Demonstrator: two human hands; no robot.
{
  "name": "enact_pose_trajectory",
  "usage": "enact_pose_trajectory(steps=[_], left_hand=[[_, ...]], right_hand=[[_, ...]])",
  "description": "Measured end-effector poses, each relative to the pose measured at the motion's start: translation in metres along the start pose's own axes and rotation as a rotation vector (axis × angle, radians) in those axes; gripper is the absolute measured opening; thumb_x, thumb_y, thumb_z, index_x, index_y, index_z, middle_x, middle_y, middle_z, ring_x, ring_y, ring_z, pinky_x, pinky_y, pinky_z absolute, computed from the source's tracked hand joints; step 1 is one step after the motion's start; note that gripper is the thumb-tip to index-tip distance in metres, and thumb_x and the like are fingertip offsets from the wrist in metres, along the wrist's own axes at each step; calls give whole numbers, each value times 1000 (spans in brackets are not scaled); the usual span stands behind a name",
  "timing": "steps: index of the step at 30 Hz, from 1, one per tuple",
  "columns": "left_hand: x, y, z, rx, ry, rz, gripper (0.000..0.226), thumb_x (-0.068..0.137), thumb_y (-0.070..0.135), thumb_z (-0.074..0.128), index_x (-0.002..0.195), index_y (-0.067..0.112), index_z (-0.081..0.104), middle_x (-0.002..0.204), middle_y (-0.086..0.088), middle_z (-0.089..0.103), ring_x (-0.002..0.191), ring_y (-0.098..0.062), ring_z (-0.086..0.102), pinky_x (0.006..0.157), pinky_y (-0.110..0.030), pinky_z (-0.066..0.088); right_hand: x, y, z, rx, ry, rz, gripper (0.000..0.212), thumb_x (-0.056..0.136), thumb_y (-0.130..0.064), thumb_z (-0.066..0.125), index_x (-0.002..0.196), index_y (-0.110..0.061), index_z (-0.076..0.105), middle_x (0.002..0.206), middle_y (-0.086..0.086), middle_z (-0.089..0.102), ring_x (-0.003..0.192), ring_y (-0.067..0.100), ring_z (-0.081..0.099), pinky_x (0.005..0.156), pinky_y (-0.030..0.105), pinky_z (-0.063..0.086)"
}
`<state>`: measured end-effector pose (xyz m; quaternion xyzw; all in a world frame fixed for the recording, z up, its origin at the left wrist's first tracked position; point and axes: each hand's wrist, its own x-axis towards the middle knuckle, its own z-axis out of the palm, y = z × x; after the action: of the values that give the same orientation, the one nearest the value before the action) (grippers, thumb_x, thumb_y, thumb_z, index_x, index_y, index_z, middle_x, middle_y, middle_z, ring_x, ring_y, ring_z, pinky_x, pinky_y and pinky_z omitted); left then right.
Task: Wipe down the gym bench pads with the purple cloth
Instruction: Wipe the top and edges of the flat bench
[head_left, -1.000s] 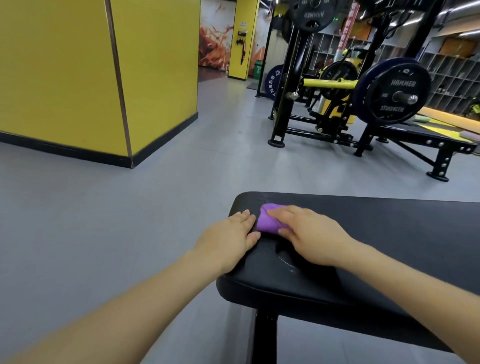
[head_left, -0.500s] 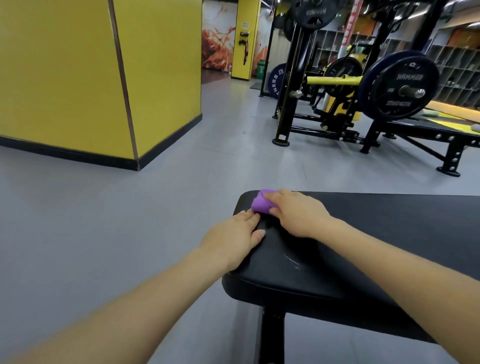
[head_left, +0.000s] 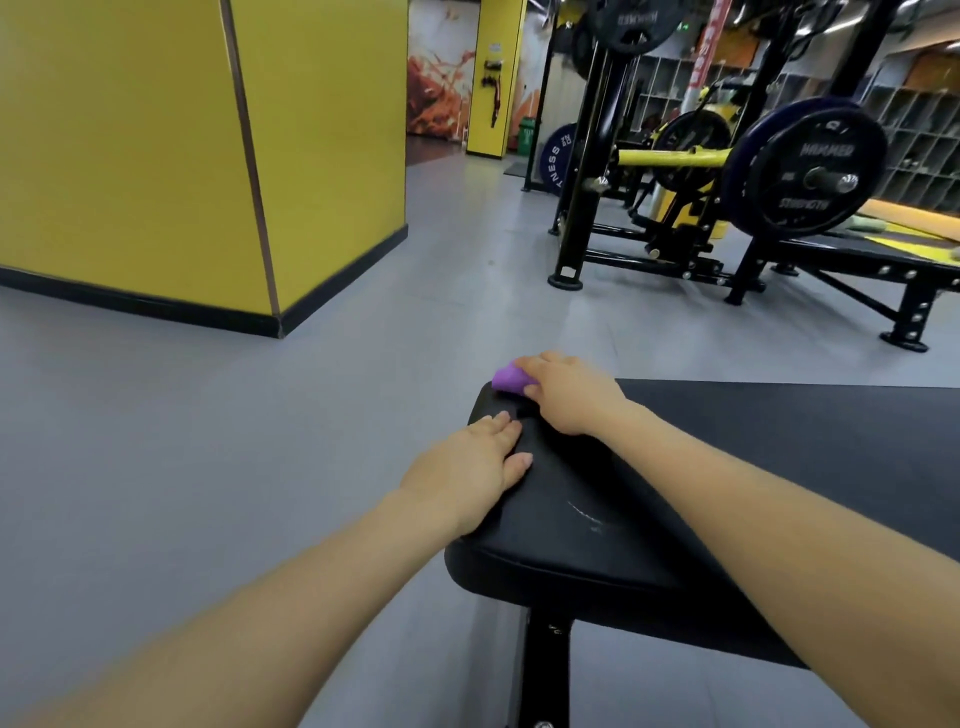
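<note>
A black padded gym bench (head_left: 779, 467) runs across the lower right, its rounded left end in front of me. My right hand (head_left: 569, 395) grips the bunched purple cloth (head_left: 510, 379) at the pad's far left corner; only a small part of the cloth shows past my fingers. My left hand (head_left: 467, 470) lies flat on the pad's left edge with straight fingers, a little nearer to me than the cloth.
The bench's black post (head_left: 543, 670) drops to the grey floor (head_left: 208, 441). A yellow pillar (head_left: 208, 156) stands at the left. A black rack with weight plates (head_left: 810, 166) and a low black frame (head_left: 841, 270) fill the back right.
My right hand has pushed the cloth away from me to the pad's far left corner. My left hand has stayed flat on the pad's edge.
</note>
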<state>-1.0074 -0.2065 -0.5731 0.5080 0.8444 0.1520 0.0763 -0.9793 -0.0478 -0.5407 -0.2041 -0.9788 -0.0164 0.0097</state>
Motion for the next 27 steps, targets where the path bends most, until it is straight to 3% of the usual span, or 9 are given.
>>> enact_pose_trajectory(steps=[7, 12, 18, 22, 27], left_hand=[[-4, 0, 4, -85, 68, -7, 52, 100, 40, 29, 148, 21, 22, 157, 6, 14, 144, -7, 13, 115, -25, 15], [-24, -12, 0, -159, 159, -45, 49, 98, 39, 37, 143, 20, 34, 153, 6, 27, 139, -12, 28, 110, -24, 22], [-37, -15, 5, -217, 135, -47, 49, 99, 37, 35, 144, 16, 33, 152, 4, 29, 136, -15, 32, 109, -24, 26], [-36, -16, 5, -201, 123, -44, 51, 99, 38, 35, 146, 16, 30, 154, 3, 25, 138, -15, 30, 112, -27, 25], [-38, -17, 6, -279, 171, 16, 41, 98, 35, 39, 136, 22, 44, 142, 9, 41, 125, -12, 44, 102, -26, 35]], right_hand=[[-131, 4, -9, -7, 67, -70, 46, 99, -35, 34, 144, -35, 25, 149, -17, 28, 136, 13, 29, 104, 32, 38], [-61, -1, 2, 20, 70, -58, 42, 99, -29, 37, 141, -30, 34, 146, -7, 35, 130, 21, 37, 101, 37, 39], [36, -2, 12, -34, 1, 52, 37, 100, -26, 35, 135, -17, 41, 134, 11, 44, 118, 34, 47, 96, 41, 41], [0, -11, 9, -10, 29, -21, 42, 99, -26, 36, 141, -23, 35, 142, 6, 39, 125, 31, 42, 100, 39, 38], [-83, -23, 5, 125, 51, -236, 45, 98, -28, 41, 142, -33, 34, 149, -13, 31, 134, 15, 34, 108, 33, 33]])
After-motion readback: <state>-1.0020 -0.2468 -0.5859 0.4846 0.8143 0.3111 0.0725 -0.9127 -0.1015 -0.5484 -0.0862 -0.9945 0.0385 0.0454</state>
